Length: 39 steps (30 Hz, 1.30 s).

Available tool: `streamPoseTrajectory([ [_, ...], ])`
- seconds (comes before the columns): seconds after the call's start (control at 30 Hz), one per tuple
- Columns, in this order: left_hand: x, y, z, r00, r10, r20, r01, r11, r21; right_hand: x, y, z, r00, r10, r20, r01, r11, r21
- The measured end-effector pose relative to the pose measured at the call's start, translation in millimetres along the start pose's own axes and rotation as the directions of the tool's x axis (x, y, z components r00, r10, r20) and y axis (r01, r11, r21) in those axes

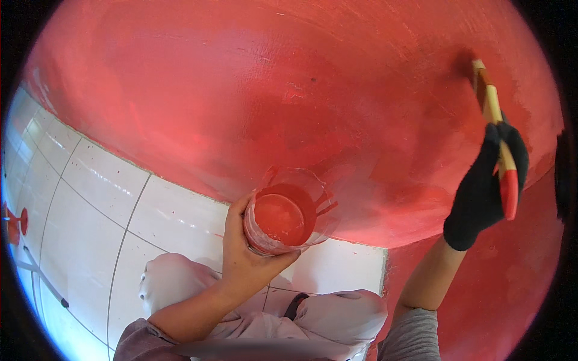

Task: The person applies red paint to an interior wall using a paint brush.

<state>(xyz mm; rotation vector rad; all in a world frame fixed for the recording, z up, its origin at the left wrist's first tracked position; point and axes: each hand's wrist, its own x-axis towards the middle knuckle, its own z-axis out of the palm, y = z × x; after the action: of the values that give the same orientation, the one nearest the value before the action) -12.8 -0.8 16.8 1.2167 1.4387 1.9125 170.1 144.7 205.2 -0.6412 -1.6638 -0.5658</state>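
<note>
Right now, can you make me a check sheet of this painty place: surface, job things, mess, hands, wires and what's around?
Surface: wall red, patchy and streaky; floor white tiles with small red specks.
Job's things: see-through cup with red paint inside; brush with a red handle end, its tip at the wall, though contact is unclear.
Clutter: red thing at the far left, too blurred to name.
Grippers: left hand bare, holding the cup; right hand black-gloved, holding the brush.
Cables: none certain; dark strip at left, kind unclear.
Surroundings: second red surface at lower right.
</note>
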Motion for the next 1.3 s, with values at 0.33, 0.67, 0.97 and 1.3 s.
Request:
streamPoseTrajectory([
  [0.33, -1, 1, -2, 1.0, 0.006, 0.018, -0.007, 1.0, 0.021, -82, -47, 31, 0.876, 0.02, 0.481, -0.28, 0.833, 0.476],
  [0.67, -1, -3, -2, 1.0, 0.008, 0.014, -0.008, 0.999, 0.033, -24, -32, -15, 0.975, -0.008, 0.224, 0.008, 1.0, 0.001],
  [0.97, -3, -7, 0, 1.0, 0.007, 0.019, -0.006, 1.0, -0.025, -39, -47, -22, 0.949, -0.001, 0.315, -0.072, 0.973, 0.219],
  [1.3, -4, -11, -2, 0.999, 0.048, 0.009, -0.047, 0.998, -0.035, -40, -78, -8, 0.846, 0.334, 0.416, -0.488, 0.799, 0.352],
])
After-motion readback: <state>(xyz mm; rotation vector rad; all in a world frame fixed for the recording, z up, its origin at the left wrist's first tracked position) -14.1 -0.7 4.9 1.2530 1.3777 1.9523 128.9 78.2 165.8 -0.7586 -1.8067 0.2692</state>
